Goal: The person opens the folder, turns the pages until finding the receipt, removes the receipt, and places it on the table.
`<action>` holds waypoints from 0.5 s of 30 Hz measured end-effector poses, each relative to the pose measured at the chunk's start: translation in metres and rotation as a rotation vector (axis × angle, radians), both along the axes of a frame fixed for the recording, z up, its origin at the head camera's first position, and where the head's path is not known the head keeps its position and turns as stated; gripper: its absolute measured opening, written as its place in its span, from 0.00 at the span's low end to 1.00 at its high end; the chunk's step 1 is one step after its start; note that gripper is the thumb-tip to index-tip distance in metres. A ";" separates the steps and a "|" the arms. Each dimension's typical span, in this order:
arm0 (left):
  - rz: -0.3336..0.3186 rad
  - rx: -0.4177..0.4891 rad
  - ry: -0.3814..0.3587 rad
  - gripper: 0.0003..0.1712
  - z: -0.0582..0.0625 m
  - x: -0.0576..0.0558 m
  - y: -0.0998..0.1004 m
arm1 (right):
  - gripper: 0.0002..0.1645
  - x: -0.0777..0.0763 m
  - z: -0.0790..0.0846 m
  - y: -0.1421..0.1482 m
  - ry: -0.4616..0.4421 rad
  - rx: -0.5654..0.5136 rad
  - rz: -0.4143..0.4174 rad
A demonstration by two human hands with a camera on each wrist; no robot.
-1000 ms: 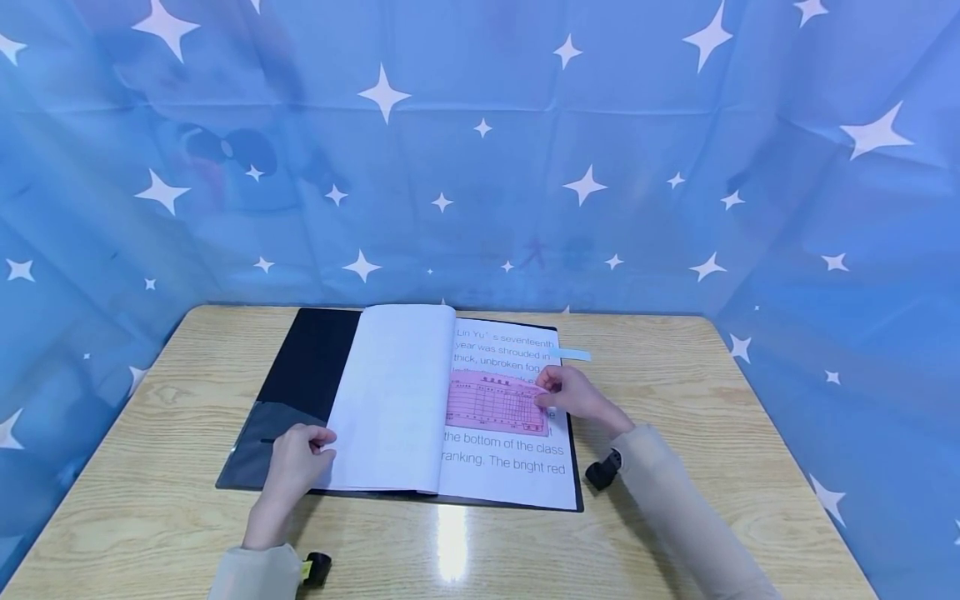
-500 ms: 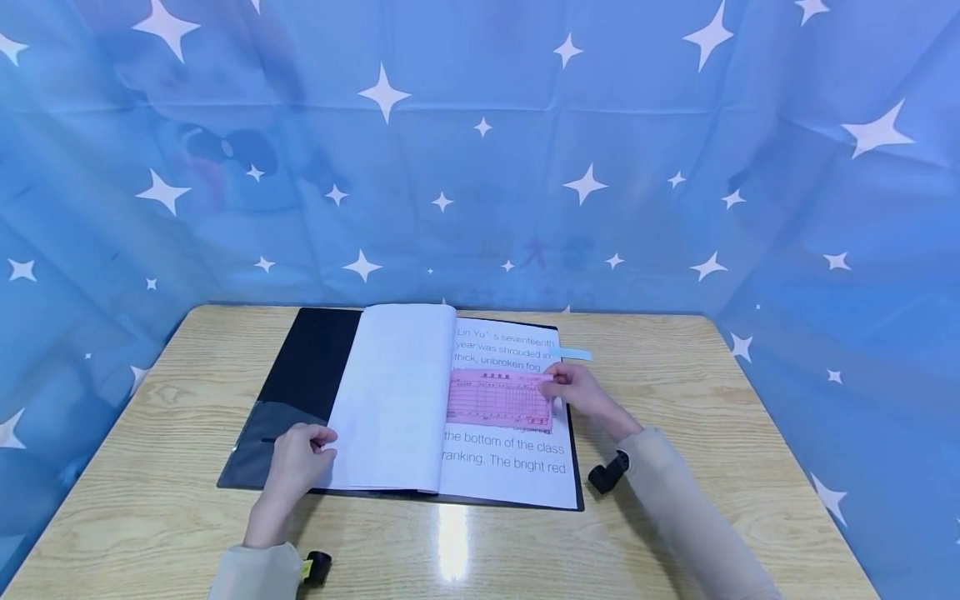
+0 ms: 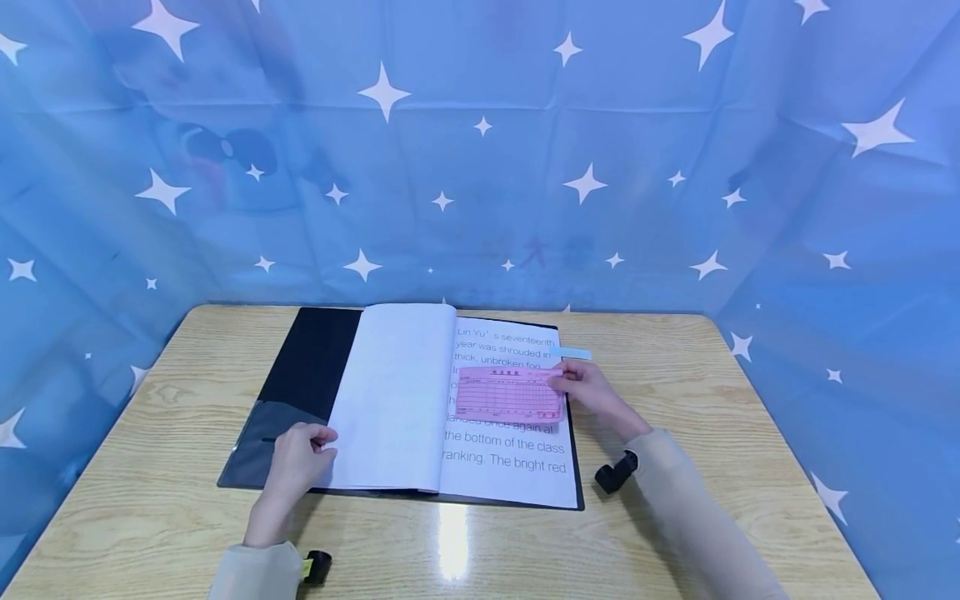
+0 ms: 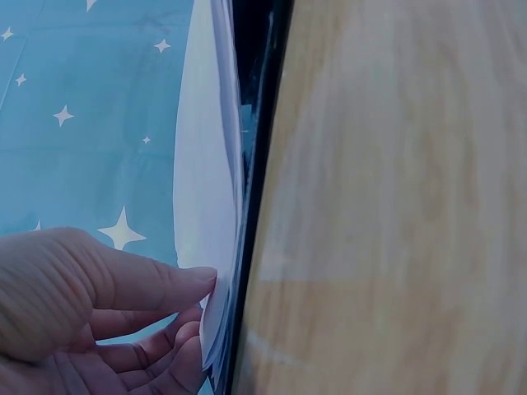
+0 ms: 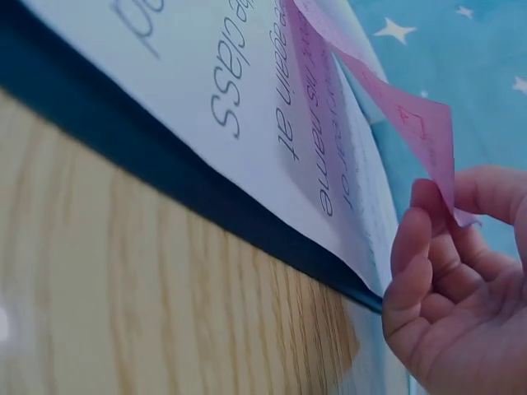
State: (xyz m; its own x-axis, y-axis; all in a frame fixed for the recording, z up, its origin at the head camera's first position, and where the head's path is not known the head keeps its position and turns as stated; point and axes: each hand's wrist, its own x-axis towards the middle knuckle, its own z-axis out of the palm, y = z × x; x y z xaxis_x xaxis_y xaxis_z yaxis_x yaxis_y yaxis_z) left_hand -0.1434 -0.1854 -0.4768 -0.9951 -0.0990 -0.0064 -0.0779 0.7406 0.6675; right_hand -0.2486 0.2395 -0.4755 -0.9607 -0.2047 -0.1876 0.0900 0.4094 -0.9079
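A black folder [image 3: 309,358] lies spread on the table with white pages in it. At its left side my left hand [image 3: 296,457] pinches the edge of the blank left pages [image 3: 393,400]; in the left wrist view the thumb [image 4: 177,284] lies on top of the sheets with fingers beneath. My right hand [image 3: 595,396] holds a pink printed receipt slip [image 3: 506,396] by its right end, between thumb and fingertips. In the right wrist view the receipt slip [image 5: 412,123] is tilted up over the printed page [image 5: 189,82], covering some lines of text.
A pale blue tab [image 3: 573,353] sticks out past the right page's edge, just beyond the right hand. The wooden table [image 3: 750,467] ends at the back against a blue curtain [image 3: 480,167] with white stars. Wrist cameras [image 3: 617,473] sit at both sleeves.
My right hand has moved slightly to the right with the pink receipt slip, which shifts away from the fold and uncovers text at its left. My left hand stays in place.
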 end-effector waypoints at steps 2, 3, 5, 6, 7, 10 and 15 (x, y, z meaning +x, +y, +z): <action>-0.002 0.001 0.002 0.07 0.000 0.000 0.000 | 0.13 0.000 0.001 0.003 -0.003 -0.003 -0.002; -0.002 0.000 0.003 0.07 0.000 0.000 0.000 | 0.13 0.000 0.001 0.004 -0.007 -0.008 -0.005; -0.002 -0.001 0.006 0.07 0.000 0.000 0.000 | 0.14 0.001 0.001 0.007 -0.014 -0.018 -0.017; -0.002 -0.002 0.007 0.07 0.000 0.000 0.000 | 0.15 0.001 0.001 0.008 -0.012 -0.018 -0.018; -0.002 -0.002 0.009 0.07 0.000 0.000 0.000 | 0.15 0.002 0.001 0.009 -0.009 -0.016 -0.013; -0.001 -0.004 0.007 0.07 0.000 0.000 0.000 | 0.16 0.004 0.001 0.013 -0.020 -0.018 -0.025; 0.001 -0.004 -0.007 0.07 0.000 0.000 0.000 | 0.16 0.006 0.002 0.020 -0.036 -0.016 -0.035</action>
State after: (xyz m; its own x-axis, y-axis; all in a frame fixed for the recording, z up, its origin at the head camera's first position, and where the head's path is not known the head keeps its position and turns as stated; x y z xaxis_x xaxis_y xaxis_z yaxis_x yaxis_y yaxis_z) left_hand -0.1432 -0.1852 -0.4768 -0.9949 -0.0999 -0.0129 -0.0832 0.7428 0.6643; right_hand -0.2429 0.2596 -0.4733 -0.9601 -0.1743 -0.2189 0.1366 0.3906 -0.9103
